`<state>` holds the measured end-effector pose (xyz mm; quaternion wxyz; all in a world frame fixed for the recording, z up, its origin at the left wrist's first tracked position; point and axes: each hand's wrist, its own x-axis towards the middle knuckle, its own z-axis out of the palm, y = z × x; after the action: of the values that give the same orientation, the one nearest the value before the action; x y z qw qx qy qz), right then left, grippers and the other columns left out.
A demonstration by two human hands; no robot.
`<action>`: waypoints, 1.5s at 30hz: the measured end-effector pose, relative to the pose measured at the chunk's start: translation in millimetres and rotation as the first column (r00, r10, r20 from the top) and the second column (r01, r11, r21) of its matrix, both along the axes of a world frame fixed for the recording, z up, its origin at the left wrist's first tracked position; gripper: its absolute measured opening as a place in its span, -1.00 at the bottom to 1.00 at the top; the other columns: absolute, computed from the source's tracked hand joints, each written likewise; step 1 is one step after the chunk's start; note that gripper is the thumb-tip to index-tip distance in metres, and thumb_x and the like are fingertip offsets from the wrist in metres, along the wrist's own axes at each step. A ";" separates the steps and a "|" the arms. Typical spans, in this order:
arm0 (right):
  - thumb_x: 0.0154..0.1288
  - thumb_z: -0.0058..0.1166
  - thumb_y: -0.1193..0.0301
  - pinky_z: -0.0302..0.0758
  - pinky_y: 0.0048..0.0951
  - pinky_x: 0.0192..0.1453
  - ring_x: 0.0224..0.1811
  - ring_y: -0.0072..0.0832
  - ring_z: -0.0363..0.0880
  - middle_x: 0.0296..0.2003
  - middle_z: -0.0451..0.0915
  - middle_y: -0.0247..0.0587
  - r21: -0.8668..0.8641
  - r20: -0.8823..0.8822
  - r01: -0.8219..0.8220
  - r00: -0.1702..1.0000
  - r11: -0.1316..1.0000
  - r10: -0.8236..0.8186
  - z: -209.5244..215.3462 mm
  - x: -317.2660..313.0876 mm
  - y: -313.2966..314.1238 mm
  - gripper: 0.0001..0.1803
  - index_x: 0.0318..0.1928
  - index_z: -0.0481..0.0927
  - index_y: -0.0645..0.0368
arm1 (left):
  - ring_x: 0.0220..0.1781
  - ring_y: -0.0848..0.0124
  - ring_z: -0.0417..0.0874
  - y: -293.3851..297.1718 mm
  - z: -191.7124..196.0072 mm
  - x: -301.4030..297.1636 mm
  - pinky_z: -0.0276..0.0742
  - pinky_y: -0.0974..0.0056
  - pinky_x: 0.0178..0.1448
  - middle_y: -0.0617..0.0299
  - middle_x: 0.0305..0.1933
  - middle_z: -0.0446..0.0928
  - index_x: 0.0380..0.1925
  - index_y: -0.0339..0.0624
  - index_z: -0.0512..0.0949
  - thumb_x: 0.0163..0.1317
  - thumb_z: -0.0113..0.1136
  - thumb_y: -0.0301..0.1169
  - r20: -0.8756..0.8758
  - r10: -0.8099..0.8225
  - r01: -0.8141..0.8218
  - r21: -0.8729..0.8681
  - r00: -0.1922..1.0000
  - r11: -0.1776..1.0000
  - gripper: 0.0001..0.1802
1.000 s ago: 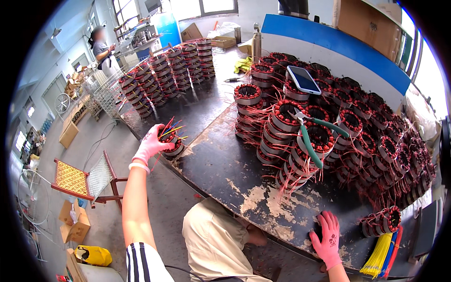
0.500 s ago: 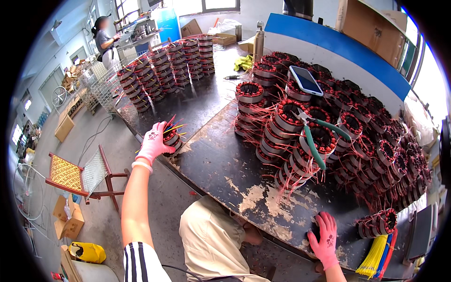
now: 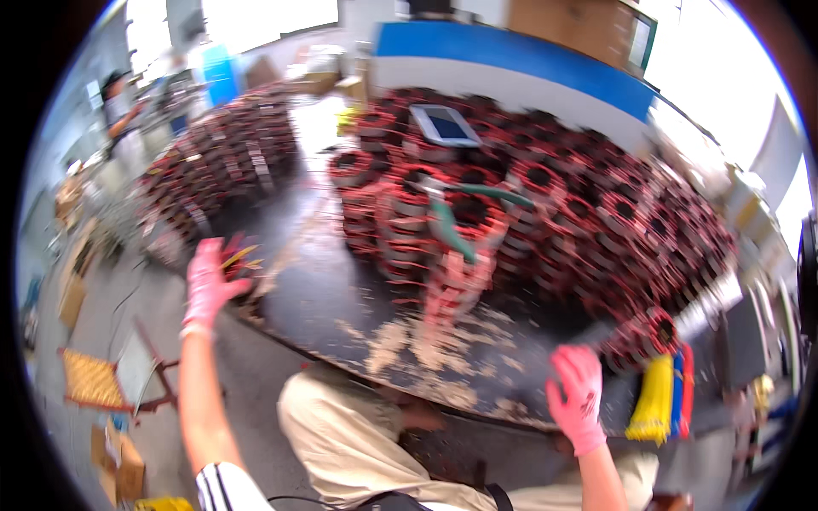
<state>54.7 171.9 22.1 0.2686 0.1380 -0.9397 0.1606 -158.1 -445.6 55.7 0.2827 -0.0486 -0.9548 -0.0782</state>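
My left hand (image 3: 207, 289), in a pink glove, grips the side of a wound stator core (image 3: 242, 271) at the table's left edge. Its thumb lies along the near side, and red and yellow wires stick up from the top. My right hand (image 3: 579, 399), also pink-gloved, holds nothing above the table's near right part, thumb apart from the loosely bent fingers. Nearest to it lie several stator cores on their side (image 3: 641, 339), with bundles of yellow (image 3: 651, 399), blue (image 3: 677, 393) and red (image 3: 687, 393) sleeves or wires. The picture is blurred by motion.
Stacked stators (image 3: 588, 230) fill the table's right back; green-handled pliers (image 3: 449, 228) and a phone (image 3: 445, 125) lie on top. More stacks (image 3: 226, 157) stand at the far left. A folding stool (image 3: 94, 381) is on the floor; a person (image 3: 122, 119) stands beyond.
The view has swung right, so the scene slides left. My right hand has lifted from lying spread on the table, its fingers bending. My left hand stays at the stator core.
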 end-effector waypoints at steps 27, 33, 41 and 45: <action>0.15 0.22 0.27 0.34 -0.07 0.41 0.11 -0.16 0.48 -0.09 0.53 -0.21 -0.137 0.192 0.208 0.965 0.968 -0.180 -51.2 5.6 -38.0 -0.71 -0.13 0.56 0.08 | 0.38 -0.07 0.36 445.3 -43.2 210.7 0.36 -0.01 0.44 -0.10 0.41 0.22 0.40 -0.30 0.24 0.04 0.35 -0.59 -0.199 -0.915 0.902 0.333 0.352 0.274 -0.14; 0.05 0.34 0.42 0.60 -0.24 0.01 -0.11 -0.23 0.66 -0.21 0.67 -0.19 -0.155 -0.115 0.310 0.937 0.938 -0.329 7.9 68.2 36.7 -0.70 -0.16 0.60 0.05 | 0.27 -0.09 0.47 448.1 -74.5 175.5 0.43 0.00 0.34 -0.13 0.30 0.36 0.37 -0.28 0.31 0.22 0.37 -0.34 0.059 -0.885 0.788 0.432 0.461 0.439 -0.26; 0.32 0.20 -0.07 0.52 -0.12 -0.16 -0.26 -0.15 0.67 -0.40 0.66 -0.16 -0.019 0.400 0.912 0.383 0.410 -0.833 3.7 182.7 165.9 -0.52 -0.35 0.59 0.13 | 0.09 0.01 0.60 459.1 -72.5 171.6 0.52 -0.02 0.19 0.08 0.11 0.56 0.13 -0.10 0.56 0.18 0.35 -0.44 0.125 -0.876 0.867 0.137 0.466 0.480 -0.54; 0.36 0.18 -0.03 0.51 -0.09 -0.20 -0.28 -0.09 0.67 -0.44 0.66 -0.12 -0.084 0.482 0.900 0.413 0.429 -0.773 4.6 190.2 170.9 -0.54 -0.40 0.58 0.13 | 0.12 0.04 0.60 445.4 -60.1 171.6 0.50 -0.03 0.28 0.11 0.06 0.58 0.04 -0.11 0.59 0.14 0.37 -0.48 0.143 -0.921 0.906 0.179 0.362 0.384 -0.59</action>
<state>244.9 342.8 26.7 0.1478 -0.4388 -0.8680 0.1796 13.5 -0.2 -4.4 0.0865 -0.5505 -0.7888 -0.2595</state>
